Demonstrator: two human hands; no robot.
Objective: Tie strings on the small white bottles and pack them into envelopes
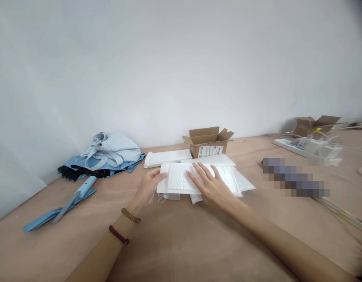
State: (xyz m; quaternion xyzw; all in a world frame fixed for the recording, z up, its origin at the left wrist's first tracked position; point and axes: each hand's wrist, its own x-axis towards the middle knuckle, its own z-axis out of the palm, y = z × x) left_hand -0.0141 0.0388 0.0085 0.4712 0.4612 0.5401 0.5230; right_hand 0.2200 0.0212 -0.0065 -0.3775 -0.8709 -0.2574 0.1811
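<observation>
A white bubble mailer (181, 178) lies across the middle, over other white mailers (242, 182). My left hand (151, 184) pinches its left end, thumb on top and the fingers hidden underneath. Flat on its upper face rests my right hand (211, 186), fingers spread. Below the mailer's front edge shows part of a small white object (171, 196) with a thin white cord; what it is I cannot make out. Behind, a stack of white mailers (169, 156) lies beside an open cardboard box (208, 145) with a printed label.
To the left are a pale blue cloth bag (113, 149) on a blue umbrella (76, 161) and a blue strap-like item (63, 209). On the right stand a white power strip (289, 145) with plugs and cables, a second open box (307, 125) and a blurred-out long object (292, 177).
</observation>
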